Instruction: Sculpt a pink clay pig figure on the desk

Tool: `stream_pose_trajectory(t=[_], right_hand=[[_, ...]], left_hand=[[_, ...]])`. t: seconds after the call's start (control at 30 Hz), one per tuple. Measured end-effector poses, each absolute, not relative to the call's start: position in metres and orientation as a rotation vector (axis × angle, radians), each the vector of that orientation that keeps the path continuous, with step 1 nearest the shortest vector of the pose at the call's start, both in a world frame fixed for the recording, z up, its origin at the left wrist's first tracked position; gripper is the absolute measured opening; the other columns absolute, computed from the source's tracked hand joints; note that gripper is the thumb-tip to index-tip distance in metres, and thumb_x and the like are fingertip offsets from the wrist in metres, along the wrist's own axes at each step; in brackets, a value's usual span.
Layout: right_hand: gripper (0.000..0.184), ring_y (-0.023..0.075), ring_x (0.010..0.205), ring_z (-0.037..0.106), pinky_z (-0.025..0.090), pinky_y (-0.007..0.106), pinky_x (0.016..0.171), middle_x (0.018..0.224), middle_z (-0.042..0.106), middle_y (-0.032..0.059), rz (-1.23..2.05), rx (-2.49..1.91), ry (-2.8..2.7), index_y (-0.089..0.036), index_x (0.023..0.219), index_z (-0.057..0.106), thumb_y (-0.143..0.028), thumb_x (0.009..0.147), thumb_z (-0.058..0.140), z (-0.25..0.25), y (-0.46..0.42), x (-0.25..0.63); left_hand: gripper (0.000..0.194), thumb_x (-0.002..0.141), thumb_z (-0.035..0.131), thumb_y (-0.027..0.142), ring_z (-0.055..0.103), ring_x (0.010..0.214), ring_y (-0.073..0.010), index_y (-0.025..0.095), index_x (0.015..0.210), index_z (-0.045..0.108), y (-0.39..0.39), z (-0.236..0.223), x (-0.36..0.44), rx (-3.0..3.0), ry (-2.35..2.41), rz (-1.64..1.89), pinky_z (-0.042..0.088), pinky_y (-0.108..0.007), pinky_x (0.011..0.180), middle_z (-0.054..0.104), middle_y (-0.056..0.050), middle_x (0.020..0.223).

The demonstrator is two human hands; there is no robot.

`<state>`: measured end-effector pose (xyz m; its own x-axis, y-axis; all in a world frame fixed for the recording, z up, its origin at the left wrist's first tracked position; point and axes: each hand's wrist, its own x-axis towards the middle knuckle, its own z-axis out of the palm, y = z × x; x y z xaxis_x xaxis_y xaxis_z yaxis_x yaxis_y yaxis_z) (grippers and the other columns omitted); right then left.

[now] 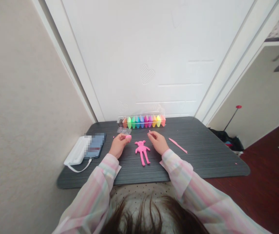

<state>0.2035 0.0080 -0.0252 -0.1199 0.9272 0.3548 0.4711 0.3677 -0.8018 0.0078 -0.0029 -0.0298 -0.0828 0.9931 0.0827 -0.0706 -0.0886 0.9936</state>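
Note:
A flat pink clay figure (pixel 141 149) with a round-eared head, two arms and two long legs lies on the dark table between my hands. To its left, my left hand (pixel 118 144) is closed in a pinch on a lump of pink clay (pixel 128 137). On the other side, my right hand (pixel 158 142) has its fingers pressed together, and a tiny pink bit (pixel 149 131) shows at their tips; its kind is too small to make out. A pink modelling knife (pixel 178 145) rests on the table to the right of my right hand.
A row of coloured clay packs (pixel 142 122) in clear wrapping stands at the table's (pixel 209 159) back edge, with a crumpled clear wrapper (pixel 124 130) before it. On the left lie a white power bank (pixel 77 151) with a cable and a blurred phone (pixel 95 146). A white door (pixel 129 48) rises behind.

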Motion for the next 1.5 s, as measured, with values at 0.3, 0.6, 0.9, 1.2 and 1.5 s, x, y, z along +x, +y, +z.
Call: stream_pose_trajectory(t=[0.3, 0.6, 0.9, 1.2, 1.5], right_hand=[[0.023, 0.0123, 0.070, 0.055, 0.043, 0.026, 0.064, 0.083, 0.065, 0.0039, 0.546, -0.942, -1.956, -0.017, 0.097, 0.062, -0.027, 0.078, 0.053, -0.008, 0.038, 0.177], [0.017, 0.0198, 0.083, 0.054, 0.039, 0.035, 0.079, 0.084, 0.064, 0.0069, 0.465, -0.954, -2.039, -0.017, 0.087, 0.065, -0.026, 0.073, 0.060, -0.016, 0.033, 0.182], [0.011, 0.0142, 0.067, 0.054, 0.043, 0.029, 0.069, 0.071, 0.062, 0.0029, 0.630, -1.020, -1.857, -0.016, 0.075, 0.064, -0.024, 0.072, 0.056, -0.016, 0.020, 0.184], [0.026, 0.0123, 0.063, 0.057, 0.047, 0.027, 0.061, 0.070, 0.065, 0.0016, 0.961, -0.988, -1.612, -0.016, 0.075, 0.063, -0.041, 0.069, 0.057, -0.027, 0.027, 0.191], [0.032, 0.0110, 0.060, 0.053, 0.045, 0.027, 0.060, 0.072, 0.062, -0.0003, 0.971, -0.958, -1.709, -0.018, 0.091, 0.063, -0.032, 0.062, 0.064, -0.030, 0.016, 0.186]], left_hand=[[0.016, 0.067, 0.067, 0.016, 0.055, 0.059, -0.0073, 0.011, 0.076, 0.054, 0.031, -0.002, 0.037, 1.026, 0.878, 1.276, 0.045, -0.021, 0.056, 0.060, 0.002, 0.068], [0.033, 0.048, 0.077, 0.022, 0.055, 0.055, -0.0058, 0.014, 0.062, 0.048, 0.020, -0.020, 0.042, 0.873, 0.833, 1.301, 0.044, -0.021, 0.060, 0.059, 0.004, 0.057], [0.032, 0.051, 0.076, 0.021, 0.054, 0.054, -0.0046, 0.015, 0.065, 0.047, 0.016, -0.025, 0.046, 0.877, 0.773, 1.333, 0.043, -0.018, 0.058, 0.058, 0.006, 0.060], [0.007, 0.079, 0.055, 0.019, 0.050, 0.053, -0.0057, 0.011, 0.079, 0.053, 0.011, -0.028, 0.045, 0.908, 0.820, 1.317, 0.043, -0.020, 0.049, 0.053, 0.004, 0.067], [0.017, 0.083, 0.050, 0.025, 0.054, 0.063, -0.0084, 0.011, 0.092, 0.054, 0.009, -0.036, 0.041, 0.933, 0.856, 1.267, 0.048, -0.024, 0.055, 0.057, -0.001, 0.080]])
